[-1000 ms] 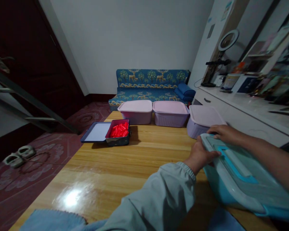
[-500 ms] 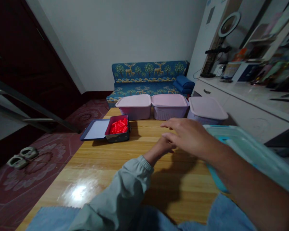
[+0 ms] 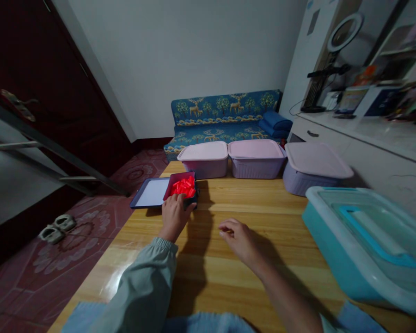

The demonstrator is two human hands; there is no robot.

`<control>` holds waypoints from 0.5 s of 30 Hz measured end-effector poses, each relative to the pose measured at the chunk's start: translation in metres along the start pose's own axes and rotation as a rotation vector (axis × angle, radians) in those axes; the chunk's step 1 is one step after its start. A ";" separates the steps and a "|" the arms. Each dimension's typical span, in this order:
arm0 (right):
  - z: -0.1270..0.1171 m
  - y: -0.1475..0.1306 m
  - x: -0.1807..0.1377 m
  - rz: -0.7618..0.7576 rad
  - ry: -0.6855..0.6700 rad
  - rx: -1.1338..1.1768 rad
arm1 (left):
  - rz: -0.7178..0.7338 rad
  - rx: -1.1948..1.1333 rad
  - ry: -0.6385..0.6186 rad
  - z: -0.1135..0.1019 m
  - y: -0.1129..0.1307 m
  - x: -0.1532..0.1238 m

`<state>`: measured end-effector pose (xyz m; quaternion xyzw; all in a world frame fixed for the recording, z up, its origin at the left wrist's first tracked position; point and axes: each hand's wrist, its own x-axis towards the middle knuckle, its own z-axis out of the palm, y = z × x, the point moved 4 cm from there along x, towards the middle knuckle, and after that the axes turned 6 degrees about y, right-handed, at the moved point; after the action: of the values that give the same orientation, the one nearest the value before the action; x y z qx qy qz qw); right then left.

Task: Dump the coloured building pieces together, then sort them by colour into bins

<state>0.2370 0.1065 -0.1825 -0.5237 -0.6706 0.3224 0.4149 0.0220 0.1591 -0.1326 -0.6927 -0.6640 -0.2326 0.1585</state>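
A small dark box (image 3: 190,201) filled with red pieces (image 3: 183,186) sits at the left edge of the wooden table (image 3: 229,277), its lid (image 3: 149,193) hinged open to the left. My left hand (image 3: 174,215) grips the near edge of this box, fingers curled on its rim. My right hand (image 3: 239,238) hovers just above the middle of the table, fingers loosely apart and holding nothing. A large teal storage bin (image 3: 364,245) with a clear lid and a blue handle stands at the right, apart from both hands.
Three lilac lidded bins (image 3: 204,158) (image 3: 256,157) (image 3: 314,166) line the table's far edge. Behind them is a blue patterned sofa (image 3: 225,115). A white counter with clutter runs along the right. Slippers (image 3: 57,228) lie on the red floor at left.
Both hands left the teal bin and moved left. My left hand reached the box of red pieces and took hold of its edge; my right hand lowered over the table's middle.
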 end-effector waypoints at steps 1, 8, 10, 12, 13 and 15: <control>0.000 0.001 -0.001 0.013 -0.001 -0.005 | 0.013 0.021 -0.042 0.003 -0.001 0.003; -0.005 0.008 -0.006 0.098 -0.057 -0.058 | -0.118 0.140 -0.246 -0.002 -0.024 0.007; -0.007 0.008 -0.007 0.085 -0.071 -0.086 | -0.160 0.150 -0.259 -0.005 -0.026 0.004; -0.008 0.009 -0.008 0.073 -0.074 -0.125 | -0.192 0.144 -0.269 -0.006 -0.027 0.002; -0.009 0.010 -0.009 0.069 -0.073 -0.145 | -0.211 0.139 -0.273 -0.005 -0.028 0.002; -0.011 0.011 -0.010 0.065 -0.076 -0.178 | -0.247 0.123 -0.274 -0.005 -0.030 0.002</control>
<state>0.2530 0.0993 -0.1896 -0.5673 -0.6945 0.2946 0.3302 -0.0086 0.1605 -0.1304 -0.6200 -0.7724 -0.1128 0.0792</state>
